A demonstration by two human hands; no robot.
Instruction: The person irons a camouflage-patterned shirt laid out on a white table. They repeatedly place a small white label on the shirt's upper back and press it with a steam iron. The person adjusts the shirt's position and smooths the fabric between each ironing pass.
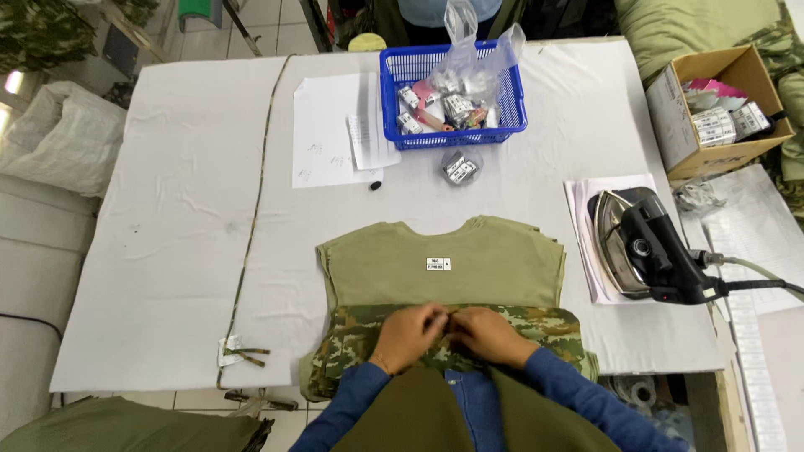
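Low in the middle of the frame, the left hand (408, 335) and the right hand (488, 333) meet over the camouflage section (553, 323) of an olive garment (444, 264) lying flat on the white-covered table (184, 209). Both hands curl their fingertips together at the centre of the camouflage cloth, and they appear to pinch a small fold or edge of it between them, though exactly what sits under the fingers is hidden.

The garment looks light, soft and limp: it lies flat, drapes over the near table edge and would likely wrinkle or slide on the smooth cover if dragged. It seems to rest on a stack of similar pieces, so a careless pull could shift the layers below. The neckline, shoulders and side seams look like the firmest places to take hold; the middle of a panel would just bunch. A small white label (438, 264) sits on the olive part, just above the hands.

To the right of the garment an iron (645, 247) rests on a sheet of paper, well apart from the hands. At upper centre stands a blue basket (394, 100) of tags, with papers (331, 134) to its left. A cardboard box (670, 113) sits at the upper right.
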